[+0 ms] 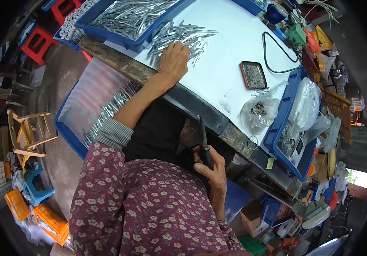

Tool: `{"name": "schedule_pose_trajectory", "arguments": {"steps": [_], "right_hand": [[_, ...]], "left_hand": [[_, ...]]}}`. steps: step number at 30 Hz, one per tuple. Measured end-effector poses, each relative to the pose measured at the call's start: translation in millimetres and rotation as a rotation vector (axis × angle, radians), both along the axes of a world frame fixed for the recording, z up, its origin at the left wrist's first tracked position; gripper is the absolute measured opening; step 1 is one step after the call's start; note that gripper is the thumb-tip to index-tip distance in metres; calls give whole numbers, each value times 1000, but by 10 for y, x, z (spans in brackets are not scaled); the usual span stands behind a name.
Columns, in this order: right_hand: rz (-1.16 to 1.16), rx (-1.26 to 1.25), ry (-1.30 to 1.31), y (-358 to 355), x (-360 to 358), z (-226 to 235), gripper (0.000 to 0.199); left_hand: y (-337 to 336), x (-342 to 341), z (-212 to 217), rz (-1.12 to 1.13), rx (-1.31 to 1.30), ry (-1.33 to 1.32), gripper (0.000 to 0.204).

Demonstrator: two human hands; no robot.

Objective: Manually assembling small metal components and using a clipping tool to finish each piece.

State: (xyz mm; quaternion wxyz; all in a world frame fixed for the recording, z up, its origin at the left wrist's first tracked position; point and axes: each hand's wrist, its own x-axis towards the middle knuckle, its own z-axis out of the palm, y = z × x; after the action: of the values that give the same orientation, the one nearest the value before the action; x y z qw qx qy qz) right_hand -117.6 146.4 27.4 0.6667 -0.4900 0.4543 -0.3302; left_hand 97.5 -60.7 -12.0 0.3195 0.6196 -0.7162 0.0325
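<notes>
My left hand [173, 59] lay palm down, fingers spread, on the loose heap of thin metal pieces [179, 38] at the far edge of the white tabletop [226, 55]. I judged I was reaching to gather a few of them. They were slim, shiny, grey slivers, fanned out in every direction, with more of the same piled in the blue tray [128, 19] just beyond the heap. Below the heap, off the table's near edge, a second blue bin [70, 128] held another row of silvery pieces under a cloudy plastic sheet.

My right hand [213, 173] was well apart from the heap, down beside my lap, closed around the dark handle of a narrow-bladed tool [202, 143] that pointed upward at the table edge, probably so it stayed ready while the other hand fetched.

To the right of the heap on the white top sat a small flat rectangular tin [253, 75] full of tiny grey bits, looped by a black cable [273, 51]. Nearer me than the tin lay a crumpled clear plastic bag [258, 112] with dark small parts inside, soft and glossy.
</notes>
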Motion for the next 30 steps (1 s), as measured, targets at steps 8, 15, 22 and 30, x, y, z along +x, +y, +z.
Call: {"name": "schedule_pose_trajectory", "arguments": {"steps": [8, 15, 22, 30], "right_hand": [[-3, -7, 2, -86, -20, 1, 42], [-14, -32, -2, -127, -1, 67, 43], [-20, -62, 22, -157, 35, 76, 43], [-16, -96, 72, -179, 74, 40, 43]], "left_hand": [[16, -78, -4, -12, -50, -88, 11], [71, -39, -6, -6, -59, -146, 14], [82, 2, -29, -29, -98, -245, 10], [195, -127, 15, -225, -229, -43, 11]]}}
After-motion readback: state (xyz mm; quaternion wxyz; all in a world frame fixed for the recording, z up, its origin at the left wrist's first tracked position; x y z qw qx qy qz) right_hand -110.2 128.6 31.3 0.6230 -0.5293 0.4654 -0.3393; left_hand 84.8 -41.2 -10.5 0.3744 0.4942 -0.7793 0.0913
